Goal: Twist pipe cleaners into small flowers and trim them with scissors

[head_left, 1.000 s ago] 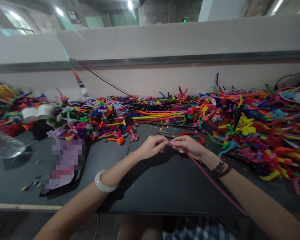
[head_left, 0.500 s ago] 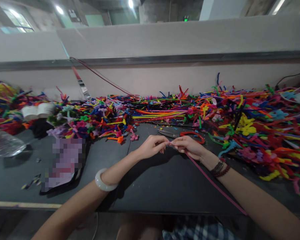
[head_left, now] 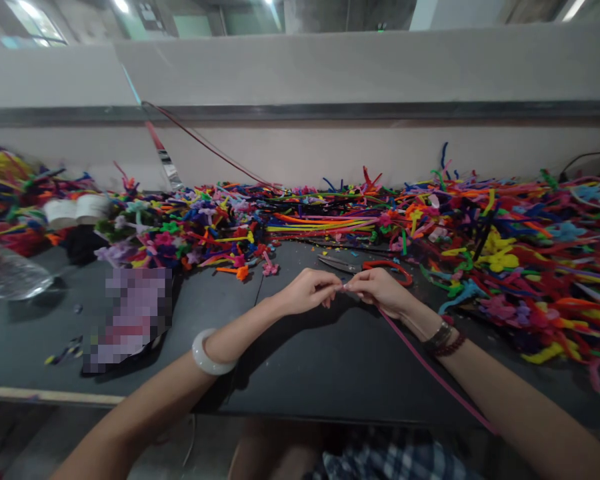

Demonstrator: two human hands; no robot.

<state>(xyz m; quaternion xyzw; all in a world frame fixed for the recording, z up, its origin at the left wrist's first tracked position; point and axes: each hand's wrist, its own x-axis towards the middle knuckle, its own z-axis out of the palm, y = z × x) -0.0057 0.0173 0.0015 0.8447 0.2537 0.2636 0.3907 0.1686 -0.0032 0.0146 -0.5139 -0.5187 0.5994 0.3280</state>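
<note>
Your L hand & R hand meet over the dark table, fingertips pinching one end of a pink pipe cleaner; its tail trails from the R hand alongside your R forearm. Vs. a sec ago, your view tips down a bit; hands stay approx. put, so work's prob. still at that end. Tip detail's too small to tell. Scissors lie just beyond R hand.
</note>
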